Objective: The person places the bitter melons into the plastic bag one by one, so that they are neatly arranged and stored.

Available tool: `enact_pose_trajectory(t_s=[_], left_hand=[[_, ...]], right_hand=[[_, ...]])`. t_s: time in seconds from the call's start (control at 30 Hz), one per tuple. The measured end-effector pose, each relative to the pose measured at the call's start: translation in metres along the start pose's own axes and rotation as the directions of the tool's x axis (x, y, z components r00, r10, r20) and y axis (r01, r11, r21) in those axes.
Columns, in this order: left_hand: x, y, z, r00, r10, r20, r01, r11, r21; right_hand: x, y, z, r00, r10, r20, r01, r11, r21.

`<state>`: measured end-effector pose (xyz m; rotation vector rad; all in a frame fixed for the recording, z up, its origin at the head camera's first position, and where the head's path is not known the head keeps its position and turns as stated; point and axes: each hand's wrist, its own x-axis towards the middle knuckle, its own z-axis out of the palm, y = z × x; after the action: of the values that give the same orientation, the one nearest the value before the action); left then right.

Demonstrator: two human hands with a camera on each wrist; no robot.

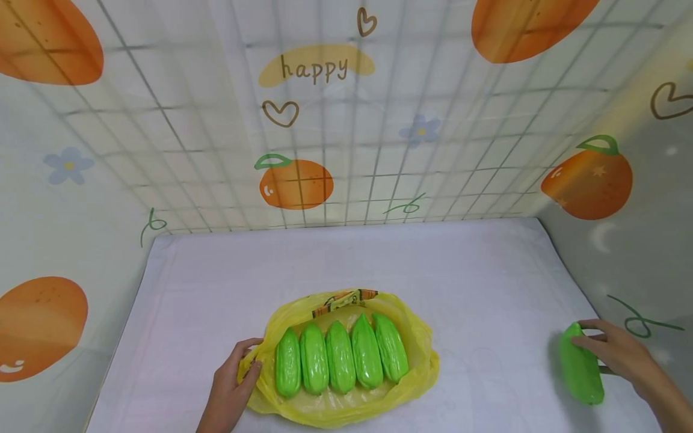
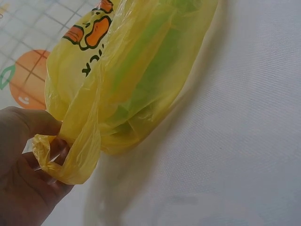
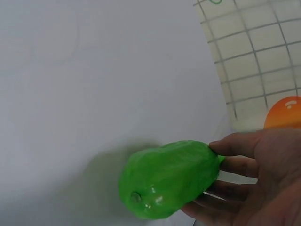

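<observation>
A yellow plastic bag [image 1: 397,394] lies wide open on the white table, with several glossy green papayas [image 1: 341,358] side by side in it. At the bag's left edge, my left hand [image 1: 234,382] grips its rim; in the left wrist view the thumb and fingers are around a bag handle [image 2: 77,165]. Far to the right, my right hand [image 1: 622,352] holds another green papaya [image 1: 582,370] by its narrow end. The right wrist view shows that papaya [image 3: 169,179] with the thumb on one side and fingers beneath, its blunt end facing away from the palm.
A white cloth covers the table [image 1: 487,270]. Behind it and at both sides hang pale curtains [image 1: 346,132] printed with oranges, hearts and grid lines. The right curtain stands close by my right hand.
</observation>
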<state>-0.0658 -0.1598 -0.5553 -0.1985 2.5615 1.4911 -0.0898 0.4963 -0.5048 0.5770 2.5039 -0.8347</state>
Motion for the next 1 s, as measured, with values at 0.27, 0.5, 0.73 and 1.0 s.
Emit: enact_pose_trajectory(t_s=[0.27,0.5,0.73,1.0], left_hand=[[0.000,-0.003,0.001,1.000,0.002,-0.001,-0.002,1.000,-0.007],[0.000,-0.003,0.001,1.000,0.003,0.001,-0.003,1.000,-0.029],[0.000,0.000,0.000,1.000,-0.003,0.012,0.004,1.000,-0.028],[0.000,0.003,-0.001,1.000,0.003,0.004,-0.003,1.000,0.000]], right_hand=[[-0.003,-0.024,-0.001,0.999,-0.018,0.052,0.017,1.000,0.015],[-0.005,-0.040,0.000,0.996,-0.045,0.076,0.042,0.998,0.038],[-0.013,-0.058,0.000,0.989,-0.110,0.101,0.102,0.991,0.084],[-0.020,-0.076,0.007,0.981,-0.170,0.095,0.160,0.981,0.107]])
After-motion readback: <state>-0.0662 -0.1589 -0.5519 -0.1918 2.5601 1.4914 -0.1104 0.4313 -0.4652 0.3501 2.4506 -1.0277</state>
